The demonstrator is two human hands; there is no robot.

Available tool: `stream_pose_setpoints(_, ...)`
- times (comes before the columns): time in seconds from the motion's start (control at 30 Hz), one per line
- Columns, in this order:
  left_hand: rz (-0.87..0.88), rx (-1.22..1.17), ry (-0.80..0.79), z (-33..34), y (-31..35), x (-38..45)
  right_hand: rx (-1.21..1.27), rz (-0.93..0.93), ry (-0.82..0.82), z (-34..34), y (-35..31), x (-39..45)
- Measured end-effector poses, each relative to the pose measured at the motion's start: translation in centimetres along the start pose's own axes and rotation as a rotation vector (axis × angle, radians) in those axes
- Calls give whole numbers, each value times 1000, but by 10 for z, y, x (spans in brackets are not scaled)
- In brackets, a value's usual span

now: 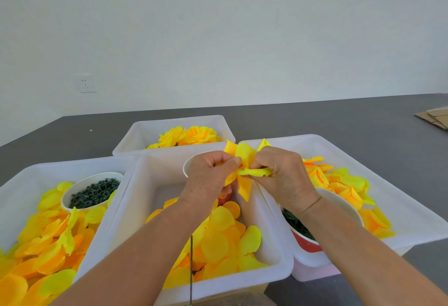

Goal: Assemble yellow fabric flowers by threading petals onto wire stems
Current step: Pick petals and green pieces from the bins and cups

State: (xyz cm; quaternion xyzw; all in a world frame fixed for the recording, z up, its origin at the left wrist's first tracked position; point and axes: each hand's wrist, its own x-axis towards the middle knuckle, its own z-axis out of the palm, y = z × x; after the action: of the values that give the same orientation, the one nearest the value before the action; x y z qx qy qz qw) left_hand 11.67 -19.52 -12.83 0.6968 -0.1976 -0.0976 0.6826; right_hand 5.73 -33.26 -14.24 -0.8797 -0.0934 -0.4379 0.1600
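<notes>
Left bin [29, 172]: loose yellow petals plus a white bowl [93, 192] of dark green pieces. Centre bin [274, 252]: more loose petals [218, 240]; a thin wire stem [191, 269] stands upright near its front edge. Above this bin, left hand [208, 179] pinches the partly built flower [242, 169], fingers curled on its petals. Right hand [281, 174] likewise pinches a folded petal of the same flower. Far bin [145, 133] behind holds finished yellow flowers [189, 137]. Right bin [388, 196]: petals and a red-and-white bowl [312, 245].
</notes>
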Motion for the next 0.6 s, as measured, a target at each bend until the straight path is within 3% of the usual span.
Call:
stream_pose_setpoints(0.2, 69, 39, 101, -4, -4, 9, 454, 277, -148, -7, -1, 1)
stream_pose_setpoints(0.33, 107, 12, 102, -4, -6, 11, 701, 506, -5, -11, 3, 3)
stream_pose_setpoints(0.6, 82, -158, 109, -7, -3, 10, 974, 768, 182, -20, 2, 6)
